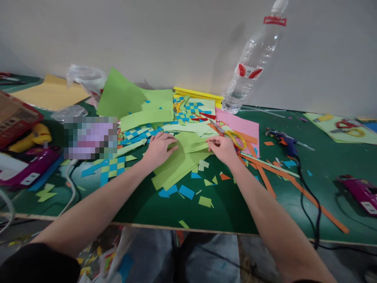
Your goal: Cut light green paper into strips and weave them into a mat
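Observation:
My left hand [159, 150] rests on the left part of a stack of light green paper [182, 167], thumb and fingers apart. My right hand [221, 147] is closed in a pinch on the right end of a light green paper strip [196, 148], which lies over the stack. Just behind my right hand are scissors with yellow handles [235, 138]. Woven blue and green paper pieces [138, 133] lie beyond my left hand, and another woven piece [113, 167] is to its left.
A clear plastic bottle [250, 67] leans against the wall. At the right are a blue glue gun [287, 143] with a black cord, orange paper strips [294, 182] and a purple tool [361, 192]. Blue and green scraps [186, 192] litter the front. A pixelated object [91, 137] lies left.

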A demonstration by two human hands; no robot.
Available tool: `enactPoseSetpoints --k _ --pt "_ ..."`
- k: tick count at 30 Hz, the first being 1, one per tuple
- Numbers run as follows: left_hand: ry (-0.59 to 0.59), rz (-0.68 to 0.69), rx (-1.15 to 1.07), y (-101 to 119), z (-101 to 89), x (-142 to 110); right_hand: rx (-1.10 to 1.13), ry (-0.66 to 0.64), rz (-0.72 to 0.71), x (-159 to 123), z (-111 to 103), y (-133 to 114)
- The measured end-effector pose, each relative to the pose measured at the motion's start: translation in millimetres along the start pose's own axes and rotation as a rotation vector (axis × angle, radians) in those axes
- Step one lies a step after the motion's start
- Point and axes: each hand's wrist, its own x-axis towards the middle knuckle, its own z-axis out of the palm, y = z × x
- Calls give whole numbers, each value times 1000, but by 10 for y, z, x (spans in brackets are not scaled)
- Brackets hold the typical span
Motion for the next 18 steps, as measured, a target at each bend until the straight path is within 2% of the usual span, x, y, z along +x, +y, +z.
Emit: enactPoseSetpoints --k 5,9,14,18 --pt "-31 15 21 15 -10 -8 -404 155 -216 -26 1 -21" --pt "-31 22 17 27 -23 -11 -486 226 -284 -33 18 -17" --pt "-18 68 23 45 -51 -18 -462 205 -396 -48 63 -6" --pt "8 94 56 52 -63 -11 -458 99 -515 -72 88 -21"
